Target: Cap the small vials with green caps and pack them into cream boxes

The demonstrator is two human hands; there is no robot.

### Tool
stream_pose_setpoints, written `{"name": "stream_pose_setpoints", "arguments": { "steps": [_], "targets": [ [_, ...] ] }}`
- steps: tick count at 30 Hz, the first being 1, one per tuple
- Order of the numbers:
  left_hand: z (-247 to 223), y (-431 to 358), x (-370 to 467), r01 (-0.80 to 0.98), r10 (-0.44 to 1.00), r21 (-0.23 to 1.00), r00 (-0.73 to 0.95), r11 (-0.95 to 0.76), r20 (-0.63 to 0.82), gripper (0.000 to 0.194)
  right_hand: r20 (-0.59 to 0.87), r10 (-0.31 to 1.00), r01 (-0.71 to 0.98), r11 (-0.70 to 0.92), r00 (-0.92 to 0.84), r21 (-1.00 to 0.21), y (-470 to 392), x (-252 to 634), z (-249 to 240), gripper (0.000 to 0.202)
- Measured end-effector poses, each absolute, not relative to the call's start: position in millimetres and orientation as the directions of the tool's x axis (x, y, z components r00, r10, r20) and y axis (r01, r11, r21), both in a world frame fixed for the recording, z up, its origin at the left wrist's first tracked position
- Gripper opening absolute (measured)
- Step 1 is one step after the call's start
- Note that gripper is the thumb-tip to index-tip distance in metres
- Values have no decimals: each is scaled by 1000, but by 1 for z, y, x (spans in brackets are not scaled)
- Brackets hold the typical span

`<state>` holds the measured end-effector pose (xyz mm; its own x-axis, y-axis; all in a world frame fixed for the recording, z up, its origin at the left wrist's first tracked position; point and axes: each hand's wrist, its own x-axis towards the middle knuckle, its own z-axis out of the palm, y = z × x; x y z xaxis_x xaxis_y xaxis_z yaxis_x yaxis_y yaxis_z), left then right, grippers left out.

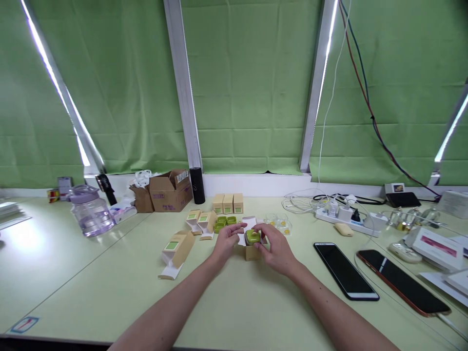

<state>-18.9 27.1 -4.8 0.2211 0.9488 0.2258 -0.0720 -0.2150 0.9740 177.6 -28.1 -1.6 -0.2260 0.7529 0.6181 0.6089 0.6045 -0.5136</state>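
Note:
A small green lidded container [252,237] sits at the open top of a small brown cardboard box [252,254], partly inside it. My right hand [275,247] has its fingers and thumb closed around the container's right side. My left hand [227,242] is on the other side, fingers stretched out beside the box's raised white flap [250,222]; whether it touches the flap I cannot tell. Several green containers [220,225] lie just behind my left hand. Clear plastic pieces with yellow centres [280,223] lie behind my right hand.
Three closed boxes [228,204] stand at the back. Opened boxes [178,247] lie left of my hands. Two phones [345,270] lie to the right, near a power strip [347,221] with cables. A water jug [91,214], a large carton [168,192] and a black cylinder [197,185] stand left.

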Motion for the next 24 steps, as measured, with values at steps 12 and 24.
{"name": "stream_pose_setpoints", "arguments": {
  "steps": [12, 24],
  "targets": [
    [-8, 29, -18, -81, 947, 973, 228, -214, 227, 59, 671, 720, 548, 640, -180, -539, -19, 174, -10, 12],
    [-6, 27, -18, -81, 948, 978, 240, -194, 208, 59, 554, 832, 365, 518, -7, -774, -12, 168, -14, 14]
  ]
}}
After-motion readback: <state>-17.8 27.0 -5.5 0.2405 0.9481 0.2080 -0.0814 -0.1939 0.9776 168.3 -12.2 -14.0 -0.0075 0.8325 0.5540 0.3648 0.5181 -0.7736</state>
